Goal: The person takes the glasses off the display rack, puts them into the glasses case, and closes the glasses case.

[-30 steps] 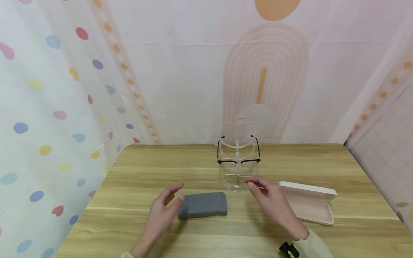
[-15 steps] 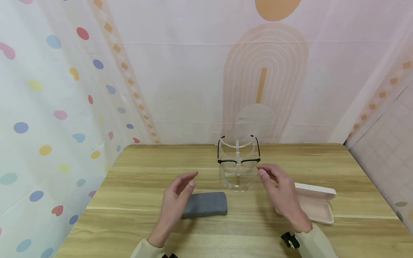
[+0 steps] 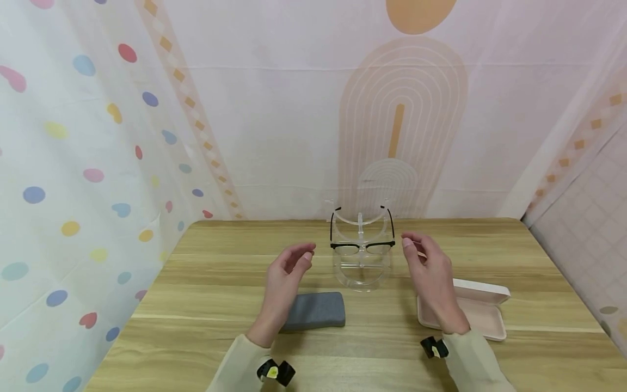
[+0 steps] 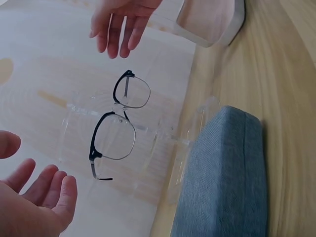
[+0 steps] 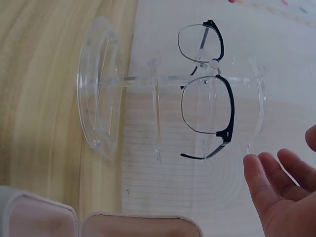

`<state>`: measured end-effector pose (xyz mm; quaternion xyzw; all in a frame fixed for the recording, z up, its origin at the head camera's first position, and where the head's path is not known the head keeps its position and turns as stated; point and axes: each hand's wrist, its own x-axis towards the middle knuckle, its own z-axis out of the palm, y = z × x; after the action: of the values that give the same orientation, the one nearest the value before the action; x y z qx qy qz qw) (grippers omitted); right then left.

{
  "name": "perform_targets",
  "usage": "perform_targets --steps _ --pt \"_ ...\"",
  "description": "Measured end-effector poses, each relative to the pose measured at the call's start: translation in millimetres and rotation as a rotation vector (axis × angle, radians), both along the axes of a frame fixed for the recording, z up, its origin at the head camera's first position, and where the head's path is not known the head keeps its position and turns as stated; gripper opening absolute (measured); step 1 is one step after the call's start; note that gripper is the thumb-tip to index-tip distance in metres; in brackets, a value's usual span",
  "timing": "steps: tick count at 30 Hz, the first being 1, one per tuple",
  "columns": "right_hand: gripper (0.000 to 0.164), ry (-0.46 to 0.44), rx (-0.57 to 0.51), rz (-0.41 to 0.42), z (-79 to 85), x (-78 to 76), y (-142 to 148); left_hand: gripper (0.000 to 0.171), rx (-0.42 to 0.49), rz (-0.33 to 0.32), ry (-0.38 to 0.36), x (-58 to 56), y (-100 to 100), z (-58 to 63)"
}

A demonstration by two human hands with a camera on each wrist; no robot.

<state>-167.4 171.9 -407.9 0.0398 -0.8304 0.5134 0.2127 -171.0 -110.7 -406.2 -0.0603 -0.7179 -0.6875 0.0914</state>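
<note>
Black half-rim eyeglasses (image 3: 362, 247) sit on a clear acrylic display stand (image 3: 360, 283), temples pointing to the back. My left hand (image 3: 286, 277) hovers to the left of the glasses, fingers relaxed and apart from the frame. To their right is my right hand (image 3: 431, 272), its fingers loosely bent and touching nothing. In the left wrist view, the eyeglasses (image 4: 116, 123) appear between both hands. The right wrist view shows a gap between the right fingertips (image 5: 251, 163) and the eyeglasses (image 5: 207, 106).
A closed grey-blue glasses case (image 3: 317, 310) lies below the left hand, partly hidden by it. An open white glasses case (image 3: 485, 318) with a pale pink inside lies behind the right forearm. A patterned curtain (image 3: 274, 125) hangs behind the wooden table (image 3: 225, 272).
Both hands have moved forward, the left also to the right, so they now flank the eyeglasses. The glasses, stand and both cases have stayed where they were.
</note>
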Motion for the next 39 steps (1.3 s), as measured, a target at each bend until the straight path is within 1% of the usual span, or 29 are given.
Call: perform_targets --steps 6,13,19,22,26,28,34,39 --pt "0.044 -0.059 -0.034 -0.019 1.9 -9.4 1 0.031 0.087 -0.002 -0.056 -16.0 10 0.5" --pt "0.048 -0.135 -0.083 -0.016 4.0 -20.7 1 0.032 0.158 0.014 -0.131 -30.3 20 2.3" --pt "0.047 -0.194 -0.102 -0.018 2.9 -29.2 1 0.032 0.224 0.01 -0.19 -42.9 24 -0.7" --pt "0.047 -0.225 -0.123 -0.009 2.5 -32.8 1 0.03 0.281 0.001 -0.215 -48.4 26 -1.7" --pt "0.044 -0.242 -0.158 0.01 1.3 -37.9 1 0.029 0.349 0.001 -0.253 -55.5 29 -4.6" --pt "0.042 -0.247 -0.18 0.018 0.4 -40.7 1 0.029 0.368 0.0 -0.271 -58.5 30 -6.5" --pt "0.039 -0.263 -0.228 0.049 -1.4 -47.3 0 0.032 0.387 -0.006 -0.323 -65.1 33 -10.7" --pt "0.037 -0.276 -0.32 0.087 -2.8 -50.9 0 0.036 0.394 -0.009 -0.333 -68.0 36 -12.5"
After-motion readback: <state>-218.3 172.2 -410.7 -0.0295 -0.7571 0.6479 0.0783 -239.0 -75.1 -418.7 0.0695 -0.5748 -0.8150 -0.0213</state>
